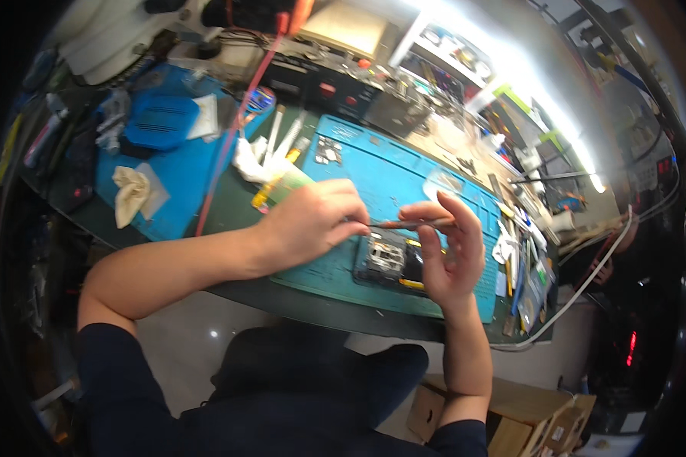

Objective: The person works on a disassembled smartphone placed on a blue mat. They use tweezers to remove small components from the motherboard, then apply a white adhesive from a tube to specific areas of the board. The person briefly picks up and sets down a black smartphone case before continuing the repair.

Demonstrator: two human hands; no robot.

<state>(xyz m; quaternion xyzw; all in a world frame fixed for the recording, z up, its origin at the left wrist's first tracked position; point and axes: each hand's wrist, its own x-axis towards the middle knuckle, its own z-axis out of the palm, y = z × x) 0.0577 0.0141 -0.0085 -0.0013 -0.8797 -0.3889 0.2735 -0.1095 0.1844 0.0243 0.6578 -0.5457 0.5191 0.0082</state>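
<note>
Above a blue-green repair mat (pixel 373 164), both my hands are raised close together. My left hand (pixel 318 223) is closed in a pinch, its fingertips by the tip of a slim tool; what they hold, if anything, is too small to make out. Between the thumb and fingers of my right hand (pixel 457 247) lies that slim brownish tool (pixel 400 225), held nearly level and pointing left; its exact kind does not show. Just below the hands an opened phone (pixel 385 257) rests on the mat, inner parts exposed, its right part covered by my right hand.
Small parts (pixel 328 150) lie at the mat's upper left. Several hand tools (pixel 522 259) line its right side. Farther left are a blue lid-like piece (pixel 161 122) and a crumpled beige cloth (pixel 132 194). A red strap-like line (pixel 232 129) crosses the bench; black equipment boxes (pixel 324 87) stand behind.
</note>
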